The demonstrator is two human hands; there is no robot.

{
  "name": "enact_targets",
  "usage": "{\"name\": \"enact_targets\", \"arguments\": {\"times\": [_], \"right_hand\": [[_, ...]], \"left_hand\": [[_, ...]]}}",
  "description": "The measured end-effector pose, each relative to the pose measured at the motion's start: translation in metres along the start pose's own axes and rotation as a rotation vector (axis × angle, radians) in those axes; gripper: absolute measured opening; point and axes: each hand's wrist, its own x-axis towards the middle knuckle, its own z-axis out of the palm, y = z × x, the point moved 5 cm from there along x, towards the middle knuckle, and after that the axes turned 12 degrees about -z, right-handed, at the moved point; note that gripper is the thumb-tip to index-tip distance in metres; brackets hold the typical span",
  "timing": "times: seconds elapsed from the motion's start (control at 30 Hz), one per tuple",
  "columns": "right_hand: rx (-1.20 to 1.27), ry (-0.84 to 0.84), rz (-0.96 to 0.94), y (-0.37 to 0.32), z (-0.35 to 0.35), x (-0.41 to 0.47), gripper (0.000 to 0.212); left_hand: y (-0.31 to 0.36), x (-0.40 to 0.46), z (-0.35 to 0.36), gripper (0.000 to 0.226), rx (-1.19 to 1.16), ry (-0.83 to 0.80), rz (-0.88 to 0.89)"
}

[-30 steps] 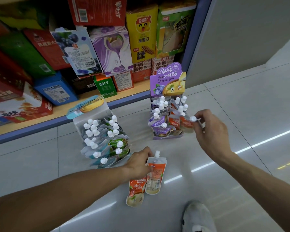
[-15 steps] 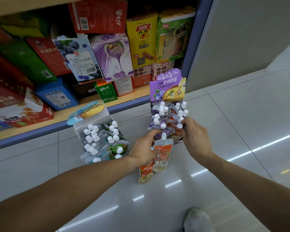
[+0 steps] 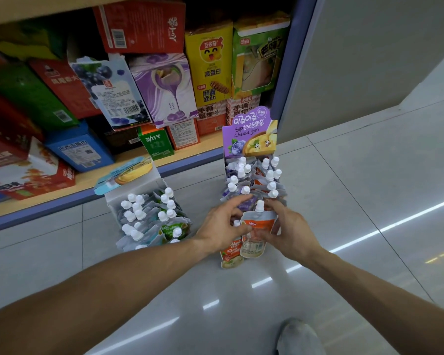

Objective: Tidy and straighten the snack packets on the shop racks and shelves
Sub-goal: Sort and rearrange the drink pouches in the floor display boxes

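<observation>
**Between my hands: pouches going back to the tray**

Between both hands' fingers sits an orange pouch [image 3: 258,228], spout up, so it slots upright. My left hand [image 3: 222,226] and right hand [image 3: 283,226] curl round it; a second pouch [image 3: 230,254] lies beneath. Just beyond, the purple tray [image 3: 251,172] waits on the floor [image 3: 356,201].

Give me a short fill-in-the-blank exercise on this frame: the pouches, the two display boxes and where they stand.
1. Both display boxes stand on the ____, in front of the shelf.
2. The header card of the right display box is ____ in colour.
3. The caps on the pouches are all ____.
4. The left hand and right hand together hold ____ orange pouches.

Missing words: floor; purple; white; two
</observation>
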Motion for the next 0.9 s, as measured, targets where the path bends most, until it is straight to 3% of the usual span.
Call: {"name": "enact_targets", "arguments": {"times": [0.07,0.17,0.3,0.43,0.63,0.77,0.83,0.9], "right_hand": [[-0.035,0.041,0.0,0.002,-0.004,0.005,0.048],[-0.155,0.266,0.02,0.006,-0.026,0.005,0.028],[-0.253,0.468,0.106,0.015,-0.048,0.003,0.03],[-0.368,0.469,0.058,0.016,-0.031,0.01,0.027],[-0.439,0.316,0.085,0.031,0.001,0.02,0.022],[-0.453,0.242,0.141,0.029,-0.002,0.023,0.032],[-0.488,0.302,0.195,0.023,-0.014,0.012,0.045],[-0.449,0.475,0.176,0.008,-0.027,-0.009,0.053]], "left_hand": [[0.005,-0.002,-0.003,0.071,0.027,0.056,0.035],[0.008,0.001,-0.014,0.056,0.08,0.172,0.074],[0.015,0.001,-0.027,0.043,0.076,0.326,0.116],[0.026,0.003,-0.036,0.035,0.093,0.399,0.129],[0.031,0.003,-0.038,0.02,0.085,0.399,0.102],[0.028,0.001,-0.036,0.015,0.041,0.399,0.093],[0.029,-0.001,-0.036,0.015,0.011,0.39,0.092],[0.031,-0.004,-0.035,0.016,-0.015,0.381,0.103]]}}
